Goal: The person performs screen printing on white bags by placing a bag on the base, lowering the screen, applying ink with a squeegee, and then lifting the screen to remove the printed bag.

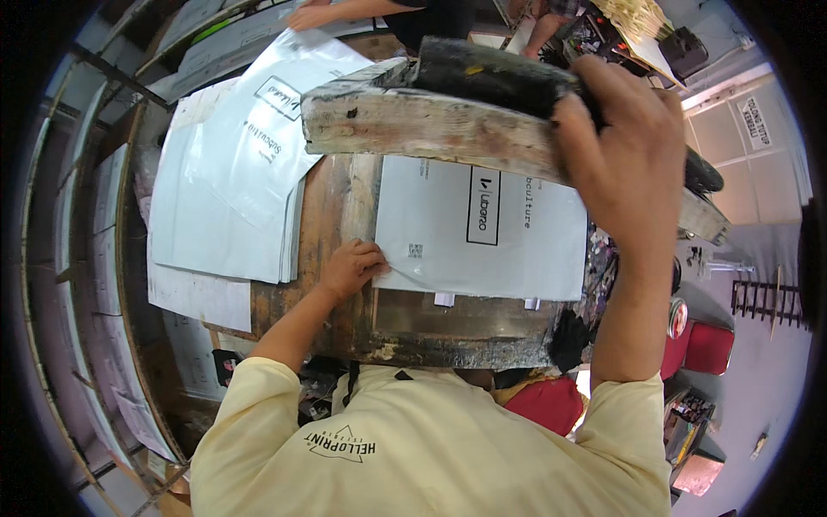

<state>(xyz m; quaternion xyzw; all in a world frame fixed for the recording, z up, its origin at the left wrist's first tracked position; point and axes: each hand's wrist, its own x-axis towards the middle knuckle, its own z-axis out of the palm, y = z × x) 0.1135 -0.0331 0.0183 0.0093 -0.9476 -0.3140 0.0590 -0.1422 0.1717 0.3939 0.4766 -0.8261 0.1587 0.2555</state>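
Note:
My right hand grips a raised wooden screen-printing frame, tilted up at its near side. A dark, ink-stained bar, perhaps a squeegee, lies along the frame under my fingers. Below it, a white plastic mailing bag with black print lies flat on the printing board. At the bag's lower left corner, my left hand has its fingers closed on the edge. The frame hides the far end of the bag.
To the left, a stack of white printed bags rests on the table, its top ones askew. Another person's hand touches the top bag's far end. A metal drying rack stands at far left. A red chair is at right.

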